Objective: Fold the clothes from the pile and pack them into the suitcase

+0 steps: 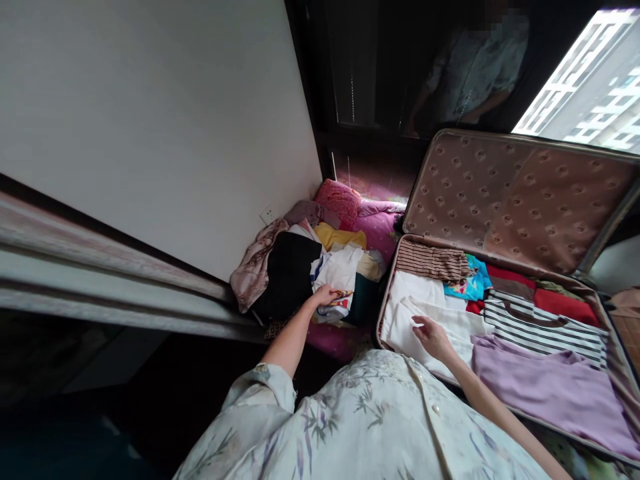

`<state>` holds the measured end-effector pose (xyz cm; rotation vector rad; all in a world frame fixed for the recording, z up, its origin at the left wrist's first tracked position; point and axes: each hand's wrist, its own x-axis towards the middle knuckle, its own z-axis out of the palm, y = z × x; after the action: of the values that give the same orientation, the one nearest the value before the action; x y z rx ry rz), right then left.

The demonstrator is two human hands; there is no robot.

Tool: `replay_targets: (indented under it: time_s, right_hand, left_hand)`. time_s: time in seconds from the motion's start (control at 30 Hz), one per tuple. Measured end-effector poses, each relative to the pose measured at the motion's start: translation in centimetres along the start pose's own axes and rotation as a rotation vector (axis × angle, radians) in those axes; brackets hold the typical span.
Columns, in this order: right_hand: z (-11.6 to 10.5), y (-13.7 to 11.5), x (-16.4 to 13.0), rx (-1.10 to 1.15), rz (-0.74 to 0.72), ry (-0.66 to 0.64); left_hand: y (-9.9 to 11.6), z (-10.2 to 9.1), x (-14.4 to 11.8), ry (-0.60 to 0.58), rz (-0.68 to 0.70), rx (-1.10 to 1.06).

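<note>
My left hand (326, 295) is at a heap of clothes left of the suitcase. Its fingers are closed on a white garment with a colourful print (340, 270). Against that garment lie a black garment (295, 270), a yellow cloth (343, 237) and a dark green one (366, 300). My right hand (433, 337) hovers over or lightly touches folded white clothing (455, 319) in the open suitcase (381, 313). Its fingers are bent and apart, with nothing between them. Beside the white clothing lie a striped top (545, 327) and a lilac garment (550, 393).
The suitcase lid (500, 193) stands raised against the dark window. Brown striped cloth (430, 259), a bright blue printed piece (473, 280) and red clothes (565, 303) fill the case's far side. A pink cushion (337, 200) sits in the corner by the white wall (175, 120).
</note>
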<state>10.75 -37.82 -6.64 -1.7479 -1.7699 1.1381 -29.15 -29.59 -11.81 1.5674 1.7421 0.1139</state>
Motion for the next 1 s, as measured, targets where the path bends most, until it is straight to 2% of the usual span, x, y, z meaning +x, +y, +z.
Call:
replay_targets:
  time_s: [0.13,0.27,0.33,0.43,0.5,0.67,0.9,1.0]
  right_hand:
    - [-0.2,0.0,-0.2,0.017,-0.011,0.006]
    - [-0.4,0.2,-0.3,0.003,-0.024,0.017]
    - [-0.5,0.3,-0.3,-0.011,-0.024,0.011]
    - [-0.6,0.4,-0.2,-0.008,-0.044,0.004]
    - [-0.5,0.2,0.0,0.022,-0.072,0.011]
    - [-0.9,-1.3,1.1,0.108,-0.196,0.105]
    - [-4.2,-6.0,4.7,-0.062,-0.434,0.379]
    - [-6.3,-7.9,6.0,-0.148,-0.467,0.49]
  left_hand:
    - [0.9,-0.9,-0.5,0.196,-0.052,-0.056]
    - [2.2,-4.4,-1.4,0.434,-0.043,-0.087]
    - [3.2,-6.8,-2.0,0.526,0.032,-0.11]
    - [5.1,-10.1,-3.3,0.654,0.225,-0.203]
    - [6.7,-11.9,-4.4,0.689,0.34,-0.305]
    - [11.1,-14.0,-6.1,0.56,0.531,-0.505]
    - [18.3,-13.3,-7.2,0.286,0.689,-0.759]
    - [21.3,-13.1,-8.0,0.157,0.742,-0.838]
